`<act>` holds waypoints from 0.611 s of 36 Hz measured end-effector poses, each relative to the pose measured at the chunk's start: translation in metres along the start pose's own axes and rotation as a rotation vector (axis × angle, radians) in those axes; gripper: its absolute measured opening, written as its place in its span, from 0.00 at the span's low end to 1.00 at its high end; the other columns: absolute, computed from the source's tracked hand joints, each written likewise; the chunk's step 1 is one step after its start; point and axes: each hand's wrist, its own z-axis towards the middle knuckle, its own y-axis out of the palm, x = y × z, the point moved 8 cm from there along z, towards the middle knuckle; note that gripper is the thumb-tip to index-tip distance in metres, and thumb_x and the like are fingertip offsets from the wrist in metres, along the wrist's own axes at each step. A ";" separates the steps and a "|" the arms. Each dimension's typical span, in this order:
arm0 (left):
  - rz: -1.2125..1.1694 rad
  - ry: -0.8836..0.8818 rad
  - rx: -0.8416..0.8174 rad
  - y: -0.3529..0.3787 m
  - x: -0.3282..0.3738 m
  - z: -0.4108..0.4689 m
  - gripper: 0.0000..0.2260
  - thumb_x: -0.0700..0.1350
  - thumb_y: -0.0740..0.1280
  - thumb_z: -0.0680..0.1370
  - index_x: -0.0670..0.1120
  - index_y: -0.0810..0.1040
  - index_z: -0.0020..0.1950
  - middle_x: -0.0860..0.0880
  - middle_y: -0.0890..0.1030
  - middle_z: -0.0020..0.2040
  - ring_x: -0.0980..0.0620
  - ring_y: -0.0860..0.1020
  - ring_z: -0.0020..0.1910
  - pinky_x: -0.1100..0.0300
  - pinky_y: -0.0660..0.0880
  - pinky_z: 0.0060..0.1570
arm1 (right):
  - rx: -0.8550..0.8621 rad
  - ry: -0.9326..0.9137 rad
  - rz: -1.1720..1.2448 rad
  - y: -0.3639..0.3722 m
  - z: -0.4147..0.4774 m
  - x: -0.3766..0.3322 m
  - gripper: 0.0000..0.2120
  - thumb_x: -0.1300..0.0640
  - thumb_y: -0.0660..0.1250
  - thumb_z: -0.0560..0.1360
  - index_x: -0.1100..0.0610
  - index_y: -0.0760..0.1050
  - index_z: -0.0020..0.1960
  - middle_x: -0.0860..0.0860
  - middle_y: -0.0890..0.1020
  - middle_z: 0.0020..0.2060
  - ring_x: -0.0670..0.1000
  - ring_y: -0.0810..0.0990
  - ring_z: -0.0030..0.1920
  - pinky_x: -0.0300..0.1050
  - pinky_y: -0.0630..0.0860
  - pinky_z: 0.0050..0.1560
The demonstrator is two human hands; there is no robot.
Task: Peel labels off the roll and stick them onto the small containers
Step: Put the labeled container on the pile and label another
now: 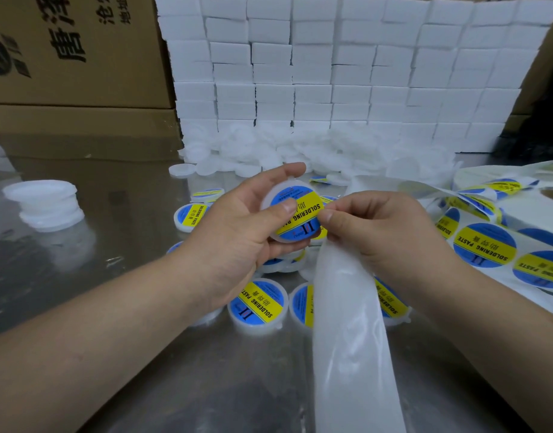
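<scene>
My left hand [237,232] grips a small round white container [295,210], thumb on its top. A blue and yellow "SOLDERING PASTE" label [300,218] lies on the container's lid. My right hand [378,229] pinches the label's right edge with thumb and forefinger. The empty backing strip [347,323] hangs from under my right hand toward the front edge. The label roll [525,210] lies at the right, with a strip of unpeeled labels [484,245] running off it. Several labelled containers [258,304] lie on the metal table below my hands.
A stack of unlabelled white containers [45,203] stands at the left. A heap of white lids [269,151] lies against a wall of white foam blocks [331,73] at the back. Cardboard boxes [75,57] stand at the back left on the steel table [113,307].
</scene>
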 end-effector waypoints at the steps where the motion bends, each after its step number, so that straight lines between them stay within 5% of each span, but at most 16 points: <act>1: 0.003 0.000 0.004 0.000 0.000 0.000 0.13 0.39 0.63 0.72 0.54 0.78 0.52 0.49 0.83 0.45 0.46 0.82 0.45 0.55 0.80 0.44 | 0.005 0.002 -0.005 -0.001 0.000 0.000 0.15 0.59 0.69 0.72 0.45 0.81 0.29 0.42 0.78 0.22 0.37 0.72 0.23 0.28 0.67 0.26; 22: 0.205 0.096 0.035 0.001 0.008 -0.006 0.21 0.34 0.61 0.77 0.61 0.81 0.49 0.52 0.83 0.49 0.49 0.82 0.49 0.56 0.80 0.46 | 0.054 0.003 -0.070 -0.004 0.000 0.002 0.15 0.57 0.70 0.71 0.46 0.80 0.26 0.43 0.77 0.21 0.38 0.69 0.22 0.28 0.65 0.23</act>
